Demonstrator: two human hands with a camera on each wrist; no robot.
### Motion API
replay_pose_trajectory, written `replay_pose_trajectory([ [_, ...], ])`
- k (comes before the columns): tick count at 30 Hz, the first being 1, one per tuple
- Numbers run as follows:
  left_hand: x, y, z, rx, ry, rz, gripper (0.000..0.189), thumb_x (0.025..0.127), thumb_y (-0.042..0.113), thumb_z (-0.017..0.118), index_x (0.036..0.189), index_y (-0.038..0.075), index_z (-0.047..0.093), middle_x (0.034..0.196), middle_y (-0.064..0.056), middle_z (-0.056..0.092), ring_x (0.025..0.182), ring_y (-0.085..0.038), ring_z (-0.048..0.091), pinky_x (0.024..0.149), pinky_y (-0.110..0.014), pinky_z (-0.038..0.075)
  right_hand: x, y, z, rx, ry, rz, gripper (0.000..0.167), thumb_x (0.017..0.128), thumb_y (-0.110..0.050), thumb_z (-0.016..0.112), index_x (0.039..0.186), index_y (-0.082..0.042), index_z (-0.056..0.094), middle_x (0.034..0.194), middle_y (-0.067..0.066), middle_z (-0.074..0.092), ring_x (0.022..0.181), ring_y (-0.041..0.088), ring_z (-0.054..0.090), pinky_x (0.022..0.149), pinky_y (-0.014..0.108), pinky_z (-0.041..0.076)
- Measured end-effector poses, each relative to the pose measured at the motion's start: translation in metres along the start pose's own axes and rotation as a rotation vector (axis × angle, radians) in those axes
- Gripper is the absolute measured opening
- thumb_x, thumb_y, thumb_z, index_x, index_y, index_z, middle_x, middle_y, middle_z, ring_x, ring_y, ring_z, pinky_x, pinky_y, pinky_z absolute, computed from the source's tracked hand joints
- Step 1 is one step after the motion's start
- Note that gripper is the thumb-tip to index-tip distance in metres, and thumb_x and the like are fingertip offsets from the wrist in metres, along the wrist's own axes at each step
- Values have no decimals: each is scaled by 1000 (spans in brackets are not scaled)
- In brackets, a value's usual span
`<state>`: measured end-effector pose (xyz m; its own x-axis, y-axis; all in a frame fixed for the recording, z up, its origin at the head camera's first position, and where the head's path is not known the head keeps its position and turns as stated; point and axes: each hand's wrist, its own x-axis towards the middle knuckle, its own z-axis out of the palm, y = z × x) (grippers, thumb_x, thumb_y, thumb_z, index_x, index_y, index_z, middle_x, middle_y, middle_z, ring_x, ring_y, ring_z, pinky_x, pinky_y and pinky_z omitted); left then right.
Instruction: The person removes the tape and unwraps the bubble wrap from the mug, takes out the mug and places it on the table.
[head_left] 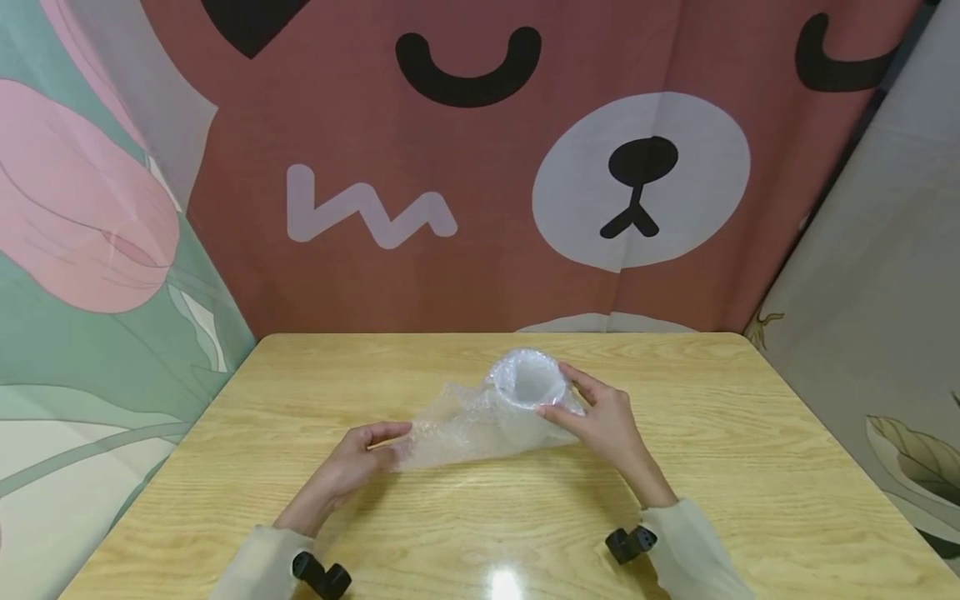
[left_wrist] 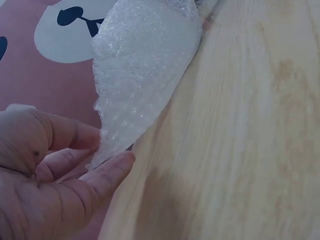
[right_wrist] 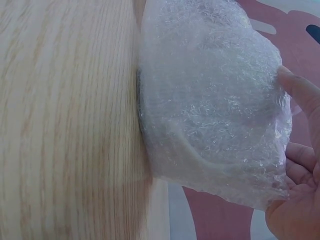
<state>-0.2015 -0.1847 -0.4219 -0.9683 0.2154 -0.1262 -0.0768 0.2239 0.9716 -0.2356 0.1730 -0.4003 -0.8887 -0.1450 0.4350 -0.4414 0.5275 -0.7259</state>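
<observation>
A white cup (head_left: 536, 382) stands on the table with its round mouth facing up. Clear bubble wrap (head_left: 453, 429) surrounds it, and a loose tail of the sheet stretches out to the left. Through the layers in the right wrist view, a pale curved band like a handle (right_wrist: 187, 147) shows faintly. My right hand (head_left: 606, 418) grips the wrapped cup by its upper right side, thumb at the near rim and fingers at the far side. At the tail's tapered end, my left hand (head_left: 351, 468) pinches the wrap between thumb and fingers, low over the tabletop.
The light wooden table (head_left: 750, 467) runs back to a hanging cloth (head_left: 360, 283) printed with a bear face. Patterned cloths (head_left: 97, 350) hang at both sides. Each sleeve carries a small black device (head_left: 632, 544) at the wrist.
</observation>
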Motion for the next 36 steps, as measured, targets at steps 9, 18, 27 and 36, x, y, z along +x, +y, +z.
replay_pose_trajectory([
  [9, 3, 11, -2, 93, 45, 112, 33, 96, -2, 54, 128, -9, 56, 129, -24, 56, 115, -32, 56, 90, -29, 50, 0, 1, 0, -12, 4, -12, 73, 74, -33, 86, 133, -2, 57, 129, 18, 58, 118, 34, 55, 89, 45, 50],
  [18, 5, 22, -7, 174, -45, 221, 32, 96, -3, 55, 127, -12, 54, 128, -28, 55, 116, -39, 54, 88, -27, 51, 0, 1, -2, -60, -10, -45, 75, 75, -37, 84, 134, -2, 56, 127, 17, 60, 116, 33, 57, 90, 51, 50],
  [27, 11, 34, -3, 294, -131, 328, 33, 97, 2, 56, 128, -10, 55, 125, -26, 58, 115, -36, 57, 91, -33, 51, 3, 0, -4, -108, -5, -96, 75, 74, -37, 85, 133, 0, 57, 126, 17, 61, 116, 34, 57, 89, 52, 51],
  [36, 22, 51, 6, 361, -117, 423, 31, 96, 3, 58, 126, -6, 59, 120, -23, 62, 109, -35, 61, 88, -33, 53, 3, 0, -2, -82, 2, -73, 78, 73, -36, 86, 135, 0, 55, 130, 16, 58, 118, 34, 55, 90, 52, 50],
])
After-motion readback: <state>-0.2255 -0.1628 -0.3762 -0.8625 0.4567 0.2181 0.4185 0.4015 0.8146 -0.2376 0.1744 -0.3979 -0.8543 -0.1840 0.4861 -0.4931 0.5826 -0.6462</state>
